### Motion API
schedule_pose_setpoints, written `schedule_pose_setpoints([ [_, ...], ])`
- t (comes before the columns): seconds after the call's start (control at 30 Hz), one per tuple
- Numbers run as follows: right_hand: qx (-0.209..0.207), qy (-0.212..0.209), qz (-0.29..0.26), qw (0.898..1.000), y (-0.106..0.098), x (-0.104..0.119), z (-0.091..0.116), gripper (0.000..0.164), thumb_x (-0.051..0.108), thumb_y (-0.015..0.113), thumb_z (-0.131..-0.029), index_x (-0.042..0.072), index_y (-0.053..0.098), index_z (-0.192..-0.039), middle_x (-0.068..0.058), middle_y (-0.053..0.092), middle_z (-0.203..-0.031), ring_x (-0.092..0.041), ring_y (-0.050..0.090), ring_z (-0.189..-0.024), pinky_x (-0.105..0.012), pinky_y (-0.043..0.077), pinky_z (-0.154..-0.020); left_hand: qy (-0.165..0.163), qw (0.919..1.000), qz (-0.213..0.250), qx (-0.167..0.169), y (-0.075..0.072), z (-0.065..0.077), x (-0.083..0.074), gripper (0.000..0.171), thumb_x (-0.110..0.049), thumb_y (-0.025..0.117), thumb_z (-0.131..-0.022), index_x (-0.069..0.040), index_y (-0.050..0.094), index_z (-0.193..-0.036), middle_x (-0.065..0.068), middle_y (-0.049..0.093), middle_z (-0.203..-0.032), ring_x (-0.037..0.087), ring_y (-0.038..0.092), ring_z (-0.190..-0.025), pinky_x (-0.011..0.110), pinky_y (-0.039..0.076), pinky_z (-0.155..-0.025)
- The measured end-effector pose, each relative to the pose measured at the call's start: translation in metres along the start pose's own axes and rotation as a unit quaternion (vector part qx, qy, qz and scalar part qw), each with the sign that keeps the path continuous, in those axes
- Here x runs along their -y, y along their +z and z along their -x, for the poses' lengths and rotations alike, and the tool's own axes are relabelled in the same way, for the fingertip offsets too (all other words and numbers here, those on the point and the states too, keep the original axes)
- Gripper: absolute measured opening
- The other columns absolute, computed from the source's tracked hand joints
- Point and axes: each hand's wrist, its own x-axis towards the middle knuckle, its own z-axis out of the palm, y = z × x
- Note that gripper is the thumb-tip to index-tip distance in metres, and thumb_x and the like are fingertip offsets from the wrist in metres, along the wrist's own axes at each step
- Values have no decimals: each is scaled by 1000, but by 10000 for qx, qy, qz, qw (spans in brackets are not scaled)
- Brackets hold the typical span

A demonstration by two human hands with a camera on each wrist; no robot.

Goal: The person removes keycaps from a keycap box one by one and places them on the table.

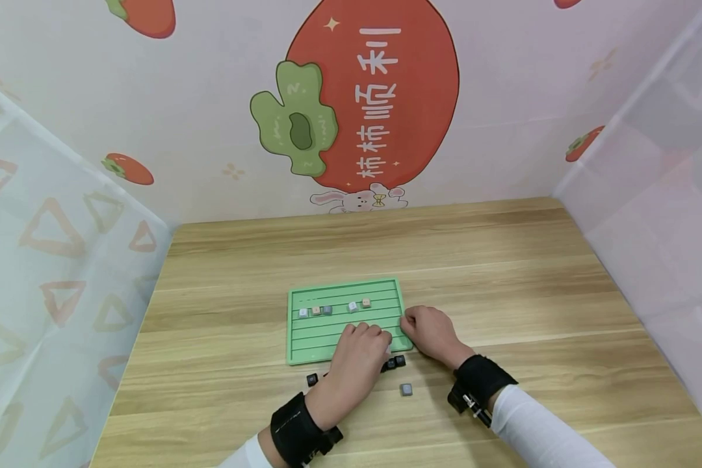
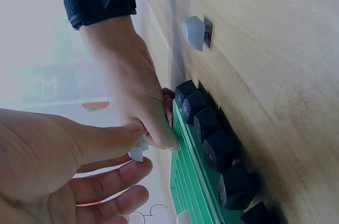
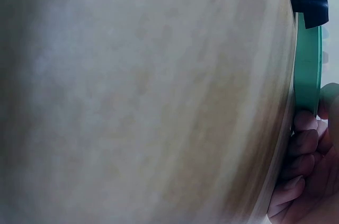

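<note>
My left hand [image 1: 358, 357] is over the front edge of a green ridged tray [image 1: 310, 338]. Between its thumb and index finger it pinches a whitish keycap [image 2: 136, 152]; the other fingers extend loosely. My right hand [image 1: 435, 331] grips the tray's right edge, thumb on top and fingers curled against the side. Several keycaps sit in one tray row: a white keycap [image 1: 303, 313], a beige keycap [image 1: 316, 311] and a grey keycap [image 1: 327, 311] at left, then, after a gap, another white keycap [image 1: 353, 307] and beige keycap [image 1: 366, 303].
Black keycaps [image 2: 220, 150] stand in a line along the tray's front edge, partly hidden by my left hand in the head view. One black keycap [image 1: 312, 379] lies at left, and a loose grey keycap [image 1: 406, 389] nearer me. Printed cloth walls surround the wooden table [image 1: 491, 260].
</note>
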Motion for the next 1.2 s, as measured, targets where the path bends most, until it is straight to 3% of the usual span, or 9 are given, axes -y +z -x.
schedule_pose_setpoints([
  [0.33,27,79,-27,10000,-2,2,0,39,23,52,-88,16,37,-53,7,26,-49,-11,30,-45,-27,24,-47,91,9999,-21,-41,-3,3,-5,12,-30,73,-78,-21,70,-84,-6,62,-79,13,56,-73,27,37,-62],
  [1.2,169,106,-16,9998,-4,4,-1,37,21,52,-88,16,38,-54,7,29,-49,-11,33,-46,-27,26,-47,411,9983,48,419,2,21,-20,11,-27,70,-80,-20,71,-88,-7,61,-78,11,53,-70,26,34,-61],
])
